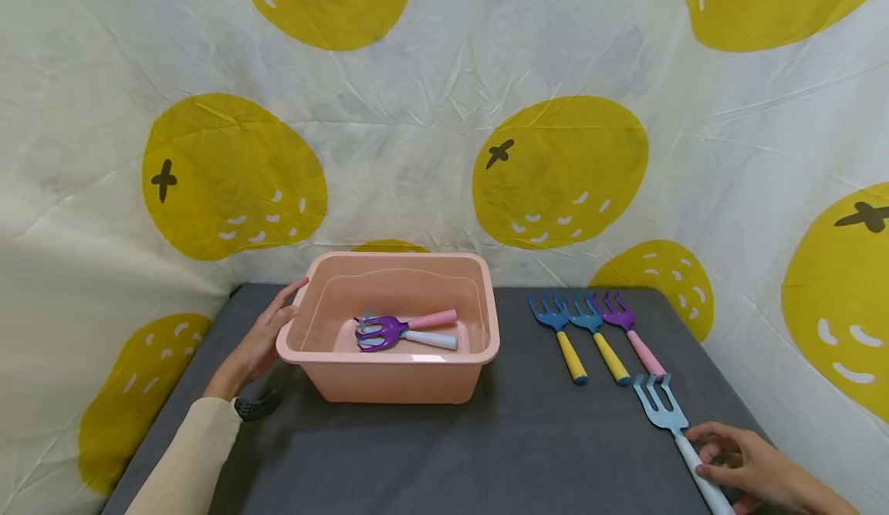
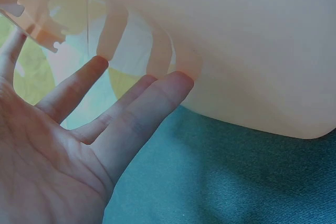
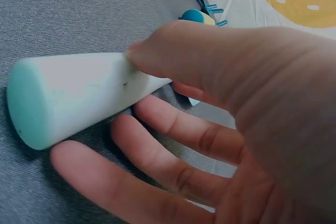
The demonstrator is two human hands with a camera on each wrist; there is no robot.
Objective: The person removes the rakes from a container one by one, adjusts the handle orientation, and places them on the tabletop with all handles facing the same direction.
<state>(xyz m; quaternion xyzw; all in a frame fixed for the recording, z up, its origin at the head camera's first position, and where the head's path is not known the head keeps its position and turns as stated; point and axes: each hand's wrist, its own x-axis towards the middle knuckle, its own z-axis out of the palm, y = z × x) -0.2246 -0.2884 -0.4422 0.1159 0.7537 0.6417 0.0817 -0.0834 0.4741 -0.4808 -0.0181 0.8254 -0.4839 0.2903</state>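
Observation:
My left hand (image 1: 258,343) rests against the left side of a pink plastic tub (image 1: 396,380); in the left wrist view its straight, spread fingers (image 2: 142,109) touch the tub's wall. At the table's right edge my right hand (image 1: 746,461) holds a light-blue garden hand fork (image 1: 665,415) by its pale handle (image 3: 79,90). The thumb (image 3: 173,51) lies on top of that handle, the other fingers along its side. Inside the tub lie a purple hand fork (image 1: 384,333) with a pink handle and a light-blue one with a white handle (image 1: 432,339).
Right of the tub, a row on the grey table (image 1: 542,453) holds two blue hand forks with yellow handles (image 1: 571,357) (image 1: 611,357) and a purple hand fork (image 1: 618,316) with a pink handle. A white cloth (image 1: 430,175) with yellow fruit prints hangs behind.

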